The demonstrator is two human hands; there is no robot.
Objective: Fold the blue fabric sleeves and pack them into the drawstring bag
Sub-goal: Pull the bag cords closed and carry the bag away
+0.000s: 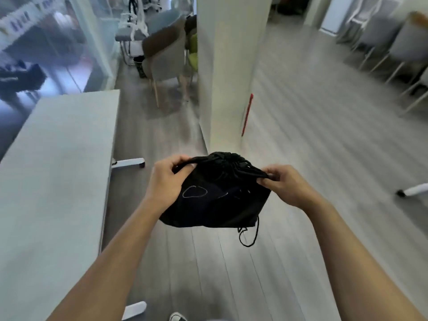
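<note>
I stand holding a black bag [215, 193] in mid-air over the floor [312, 147], just off the right edge of the desk [58, 170]; nothing carries it but my hands. My left hand [166, 179] pinches the cord at the left of the bag's mouth, fingers closed on it. My right hand [283, 184] pinches the cord at the right, also closed. The mouth is gathered nearly shut and points up and away from me; the bag's long axis runs from that mouth down toward me. A loose loop of cord [249, 235] dangles below. No blue sleeves show (presumably already inside, though I cannot see in). I judge the packing done, with only the final cinch left.
</note>
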